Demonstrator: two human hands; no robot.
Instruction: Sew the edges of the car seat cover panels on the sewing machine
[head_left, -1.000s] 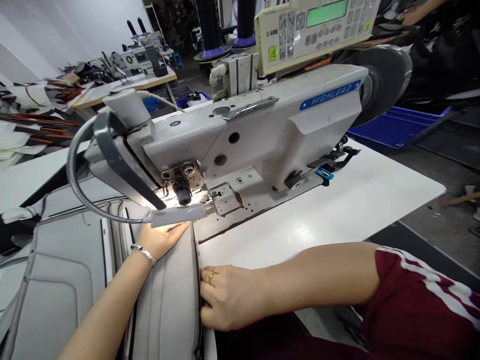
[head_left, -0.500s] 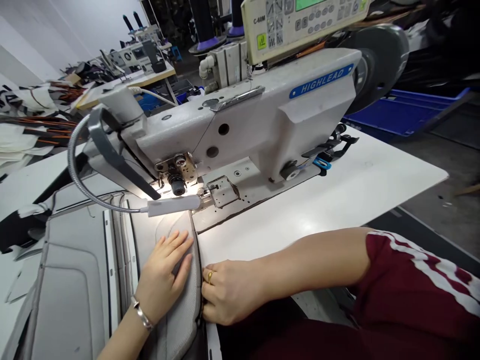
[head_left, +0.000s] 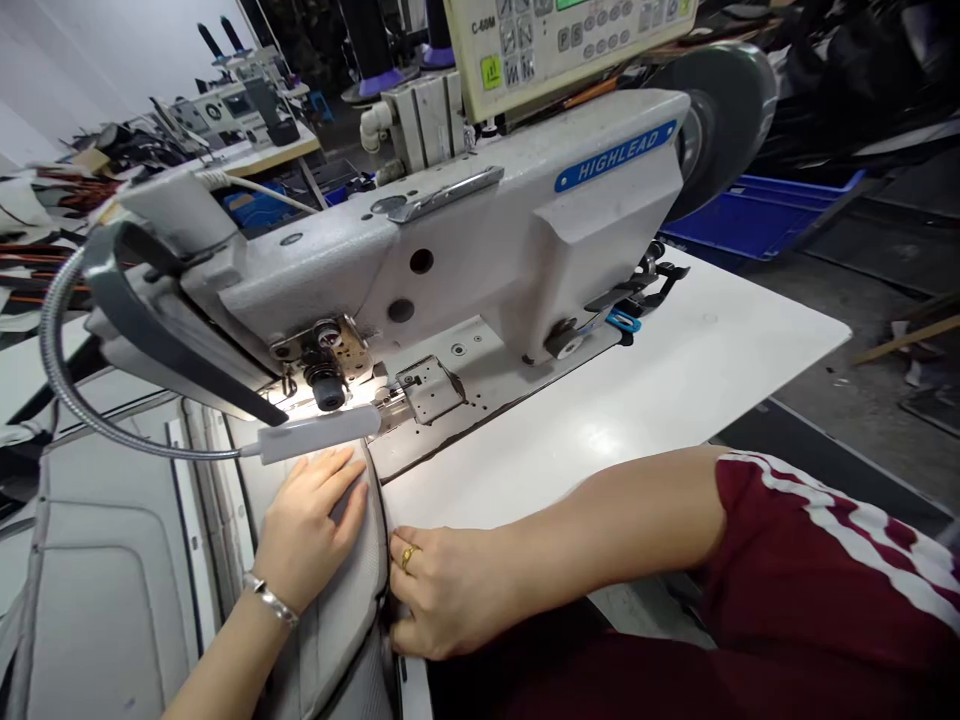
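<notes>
A grey padded cover (head_left: pixel 341 590) with dark edging lies on the white table, its far end under the head of the sewing machine (head_left: pixel 465 240). My left hand (head_left: pixel 307 525) rests flat on the cover, fingers spread, just below the white lamp (head_left: pixel 319 434). My right hand (head_left: pixel 442 590), with a ring, is closed on the dark edge of the cover at its right side. The presser area is partly hidden behind the lamp and the black knob (head_left: pixel 327 385).
The white tabletop (head_left: pixel 675 370) stretches right of the machine. A control panel (head_left: pixel 570 40) stands above it. Blue bins (head_left: pixel 757 215) are behind at the right. Another sewing machine (head_left: pixel 232 105) stands at the far left, with material piled near it.
The view has shifted, so the machine appears farther left. My left hand has moved slightly forward relative to the lamp, along with the cover. My right hand keeps its hold on the edge.
</notes>
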